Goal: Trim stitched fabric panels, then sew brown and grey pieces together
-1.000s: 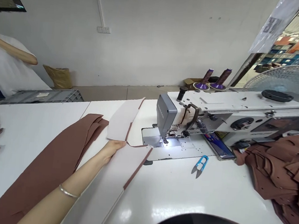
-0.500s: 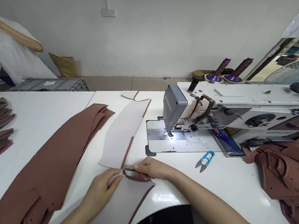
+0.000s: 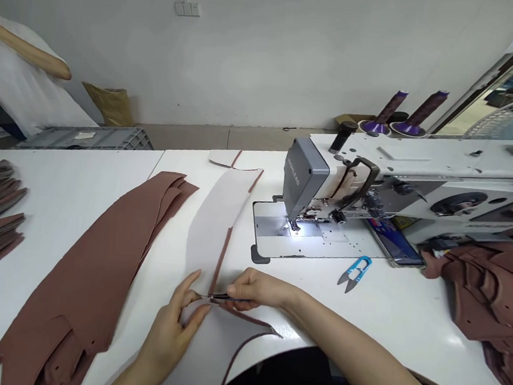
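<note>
My left hand (image 3: 170, 329) grips the edge of a pale grey panel (image 3: 207, 350) with brown edging, its thumb on the near side and its index finger raised. My right hand (image 3: 257, 289) is closed on a small pair of thread snips (image 3: 223, 297), mostly hidden by the fingers. The dark blades point left and meet the join between this panel and a second pale panel (image 3: 219, 213). That one lies flat beyond my hands, with a brown strip (image 3: 221, 258) along its right edge. Whether the blades touch a thread there is too small to tell.
A sewing machine (image 3: 307, 179) with its lamp lit stands at the right. Blue-handled snips (image 3: 354, 274) and a phone (image 3: 393, 243) lie near it. Brown panels (image 3: 93, 262) are stacked left, with more brown pieces (image 3: 485, 290) piled far right. A person (image 3: 23, 82) stands back left.
My left index finger has lifted away from the thumb. The near panel's right corner has shifted slightly right and down. The snips stay at the join, and the whole view has shifted a little.
</note>
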Motion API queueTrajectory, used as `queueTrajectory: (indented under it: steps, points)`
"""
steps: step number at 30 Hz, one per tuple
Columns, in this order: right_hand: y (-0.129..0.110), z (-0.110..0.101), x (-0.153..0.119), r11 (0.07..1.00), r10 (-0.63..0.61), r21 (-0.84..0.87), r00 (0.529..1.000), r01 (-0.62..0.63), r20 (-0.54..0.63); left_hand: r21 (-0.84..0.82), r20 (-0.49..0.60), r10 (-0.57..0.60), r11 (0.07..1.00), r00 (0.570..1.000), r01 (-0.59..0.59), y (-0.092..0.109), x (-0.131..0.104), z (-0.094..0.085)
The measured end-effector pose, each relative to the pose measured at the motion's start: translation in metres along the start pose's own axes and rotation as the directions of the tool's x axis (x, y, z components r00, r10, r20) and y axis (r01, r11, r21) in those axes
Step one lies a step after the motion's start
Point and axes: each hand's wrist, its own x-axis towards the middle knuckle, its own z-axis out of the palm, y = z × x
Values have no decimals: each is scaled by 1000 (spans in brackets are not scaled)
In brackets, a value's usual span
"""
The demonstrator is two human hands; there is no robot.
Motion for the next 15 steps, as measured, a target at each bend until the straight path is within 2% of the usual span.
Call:
queueTrajectory:
  steps: [3,5,11,15]
  points:
    - [-8,4,-3,997,-67,-51,998,66,-16,-19,22,139,990,990,-138,2,6,0]
    - [-11,6,-4,993,-95,-71,995,92,-39,-23,4,175,984,985,-175,2,9,0]
    - [-6,5,-7,993,-108,-61,991,103,-83,1,-7,123,992,992,-123,3,11,1]
    - [0,-1,-9,997,-78,2,989,79,-128,8,-60,21,1000,998,-21,5,15,-3]
